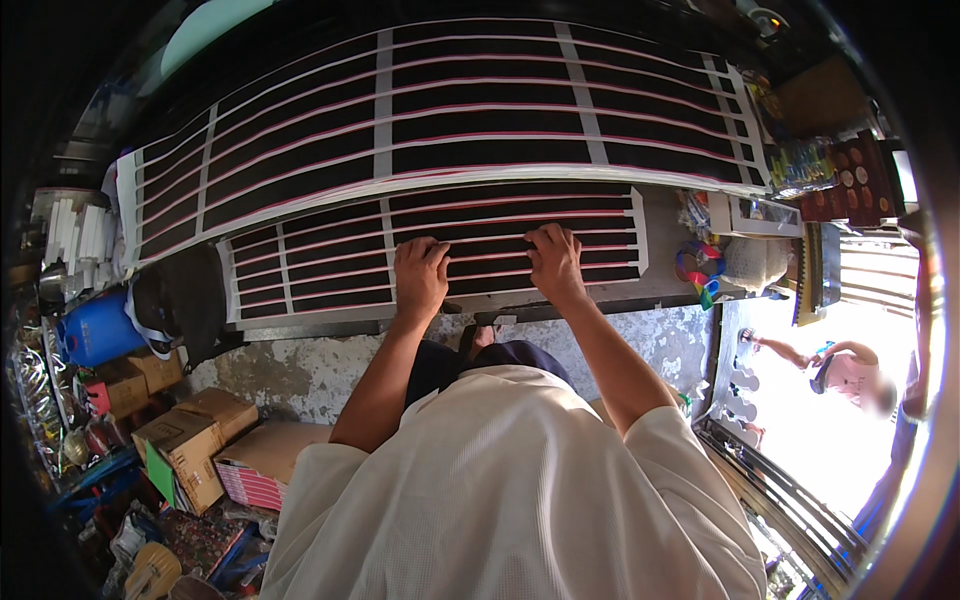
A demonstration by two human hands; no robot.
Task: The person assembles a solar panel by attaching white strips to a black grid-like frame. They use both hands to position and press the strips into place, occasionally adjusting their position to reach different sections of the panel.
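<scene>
A black sheet (330, 250) ruled with white and pink lines lies flat on the grey work surface before me. Its short ends have pale borders, and pale bands cross the lines. My left hand (422, 272) is on the sheet left of centre, fingers bent and drawn together at one of the lines. To its right, my right hand (556, 262) rests the same way, its thumb and fingers pinched at a line. What lies under the fingertips is partly hidden. Just beyond is a larger stack of similar black sheets (480, 95), its layered white edge facing me.
At left are a blue drum (100, 328), a dark cloth (190, 300) and cardboard boxes (185, 440). A colourful ribbon-like bundle (699, 265) and a white-framed tray (755, 215) sit right of the sheet. Outside the bright doorway at right, a person (850, 375) in pink is visible.
</scene>
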